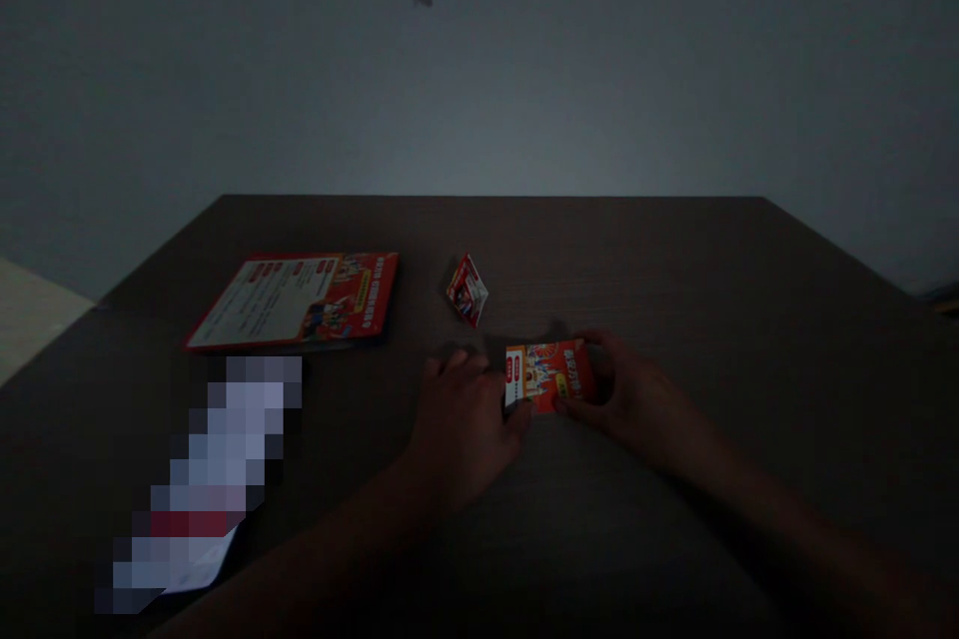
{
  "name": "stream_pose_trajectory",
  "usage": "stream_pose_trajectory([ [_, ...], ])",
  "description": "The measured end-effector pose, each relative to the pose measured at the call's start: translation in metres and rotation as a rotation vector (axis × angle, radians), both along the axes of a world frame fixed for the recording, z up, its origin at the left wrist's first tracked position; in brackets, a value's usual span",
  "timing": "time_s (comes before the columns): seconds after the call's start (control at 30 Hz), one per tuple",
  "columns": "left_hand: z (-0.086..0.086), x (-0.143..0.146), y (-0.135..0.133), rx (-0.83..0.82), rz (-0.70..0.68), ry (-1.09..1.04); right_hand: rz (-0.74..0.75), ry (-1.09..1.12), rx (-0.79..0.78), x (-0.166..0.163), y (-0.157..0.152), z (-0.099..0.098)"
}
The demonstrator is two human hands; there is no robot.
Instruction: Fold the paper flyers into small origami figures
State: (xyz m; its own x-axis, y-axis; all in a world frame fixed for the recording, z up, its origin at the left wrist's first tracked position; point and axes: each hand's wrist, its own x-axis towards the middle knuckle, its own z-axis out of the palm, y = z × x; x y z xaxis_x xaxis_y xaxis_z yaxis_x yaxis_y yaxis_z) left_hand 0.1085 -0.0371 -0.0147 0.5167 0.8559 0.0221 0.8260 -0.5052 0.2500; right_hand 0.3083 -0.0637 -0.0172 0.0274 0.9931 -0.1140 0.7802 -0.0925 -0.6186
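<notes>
A small red printed paper card (550, 374) with coloured pictures and a white strip lies between my hands, just above or on the table. My right hand (625, 389) pinches its right end, thumb along the near edge and fingers at the far edge. At the card's left end is my left hand (465, 419), fingers curled and thumb against the near left corner. Its fingertips are partly hidden in the dim light. Beyond my left hand, a small folded red and white paper (468, 292) stands bent on the table.
A large red and white printed booklet or folder (277, 305) lies at the left of the dark wooden table (636, 250). Nearer me, a bright blurred-out phone-like object (217, 469) lies slanted beside my left forearm. A pale wall (584, 70) stands behind the table's far edge.
</notes>
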Motion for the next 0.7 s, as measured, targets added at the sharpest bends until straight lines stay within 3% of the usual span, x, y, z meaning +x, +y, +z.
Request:
stream_pose_trajectory([
  [0.7, -0.0046, -0.0017, 0.0004, 0.038, -0.029, -0.014, 0.024, 0.173, -0.051, 0.0067, 0.0006, -0.0024],
])
